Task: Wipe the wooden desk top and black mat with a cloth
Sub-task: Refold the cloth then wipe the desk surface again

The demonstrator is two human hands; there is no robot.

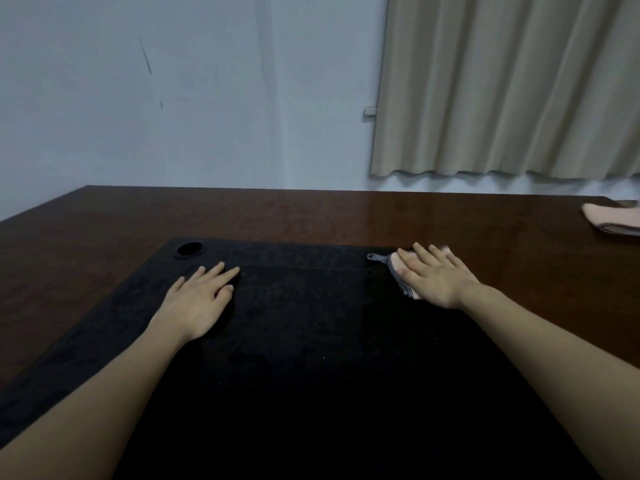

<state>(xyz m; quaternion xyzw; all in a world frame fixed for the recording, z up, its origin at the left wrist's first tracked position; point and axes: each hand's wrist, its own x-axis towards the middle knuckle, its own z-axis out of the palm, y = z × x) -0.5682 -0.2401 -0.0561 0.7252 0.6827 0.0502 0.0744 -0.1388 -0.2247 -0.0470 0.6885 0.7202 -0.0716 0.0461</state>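
We saw the black mat [304, 341] covering the near wooden worktop [311, 216]. The left hand [199, 299] lay flat on it, fingers straight. At the mat's far right corner, the right hand [436, 277] pressed the cloth [394, 270] down with straight fingers. A pink folded cloth [613, 220] lay far right.

The bench [311, 216] is seen as dark brown wood with a smooth, glossy finish. The mat [294, 341] is matt black, faintly patterned. A soft cloth [398, 271], edged in checked weave, is pressed flat. A pink folded fabric [613, 220] and a beige woven curtain [502, 84] are seen.
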